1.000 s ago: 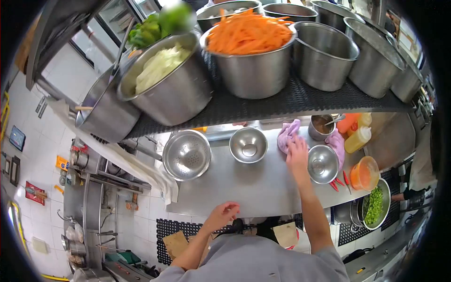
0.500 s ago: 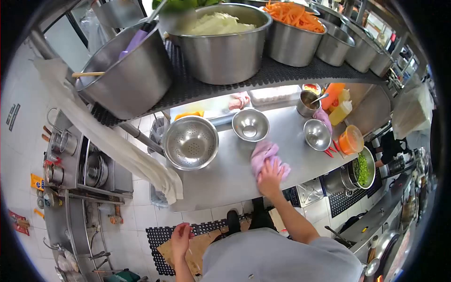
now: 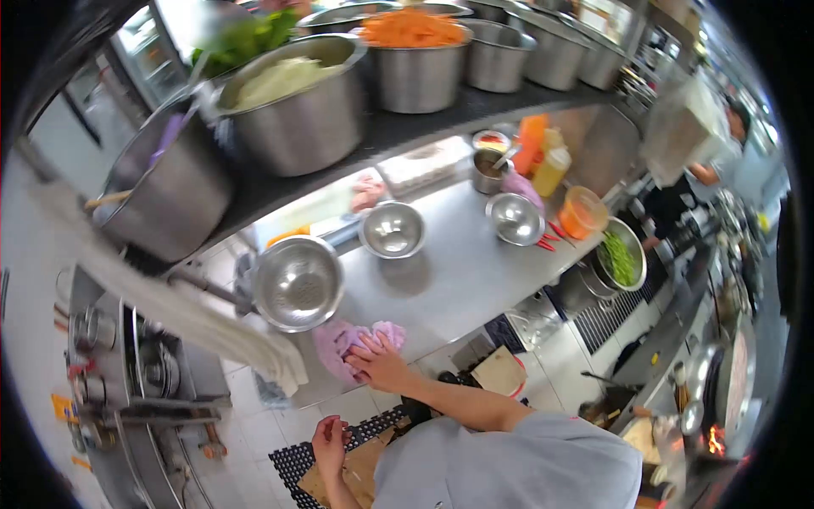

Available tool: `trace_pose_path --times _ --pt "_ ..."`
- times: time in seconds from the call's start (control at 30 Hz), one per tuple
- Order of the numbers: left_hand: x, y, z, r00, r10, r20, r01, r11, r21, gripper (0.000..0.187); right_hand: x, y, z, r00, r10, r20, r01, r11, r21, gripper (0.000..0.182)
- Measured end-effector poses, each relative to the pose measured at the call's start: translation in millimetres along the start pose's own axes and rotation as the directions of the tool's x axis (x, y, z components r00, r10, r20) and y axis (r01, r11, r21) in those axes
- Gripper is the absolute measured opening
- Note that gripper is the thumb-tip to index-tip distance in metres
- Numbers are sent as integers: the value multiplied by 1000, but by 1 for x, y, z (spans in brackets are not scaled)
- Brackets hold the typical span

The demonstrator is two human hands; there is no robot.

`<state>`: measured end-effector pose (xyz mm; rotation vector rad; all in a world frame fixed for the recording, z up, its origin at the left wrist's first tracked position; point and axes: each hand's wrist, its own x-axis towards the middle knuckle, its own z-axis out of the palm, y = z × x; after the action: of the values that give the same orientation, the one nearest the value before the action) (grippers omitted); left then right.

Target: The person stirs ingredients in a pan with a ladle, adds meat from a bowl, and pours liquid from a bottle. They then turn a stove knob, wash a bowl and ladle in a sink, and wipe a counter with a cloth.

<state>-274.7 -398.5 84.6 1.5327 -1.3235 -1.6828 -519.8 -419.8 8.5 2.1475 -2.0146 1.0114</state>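
Observation:
My right hand (image 3: 379,363) presses a crumpled pink cloth (image 3: 339,343) onto the steel worktable (image 3: 437,293), close to its front edge. Just beyond the cloth sits a perforated steel colander (image 3: 298,284). A small steel bowl (image 3: 393,230) stands to the right of the colander, nearer the back. My left hand (image 3: 329,445) hangs in front of the table, beside my body. Its fingers are loosely curled in, and I see nothing in them.
Above the table runs a shelf with large steel pots, one holding shredded carrot (image 3: 415,30). At the right end are another steel bowl (image 3: 515,219), red chilies (image 3: 547,243), an orange tub (image 3: 582,212) and a pot of chopped greens (image 3: 619,259). A co-worker (image 3: 712,174) stands far right; a flame (image 3: 716,439) burns lower right.
My right hand has slid the pink cloth left along the table, from in front of the small bowl to in front of the colander. The camera view has turned. My left hand stays low.

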Motion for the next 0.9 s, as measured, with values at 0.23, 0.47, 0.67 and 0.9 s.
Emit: trace_pose_path --times 0.23,0.47,0.67,0.9 --pt "11 15 38 974 40 224 -86 976 199 19 -92 165 -133 884 310 -349 -401 887 -229 49" --pt "1 -13 55 990 11 142 -34 986 163 20 -157 227 -194 748 571 -338 -650 733 -201 50" --pt "-5 6 117 969 41 244 -99 968 229 19 -119 120 -80 815 523 -251 -362 797 484 40" --pt "-9 47 161 931 180 316 -275 918 286 20 4 69 -137 885 370 -283 -126 775 620 42"
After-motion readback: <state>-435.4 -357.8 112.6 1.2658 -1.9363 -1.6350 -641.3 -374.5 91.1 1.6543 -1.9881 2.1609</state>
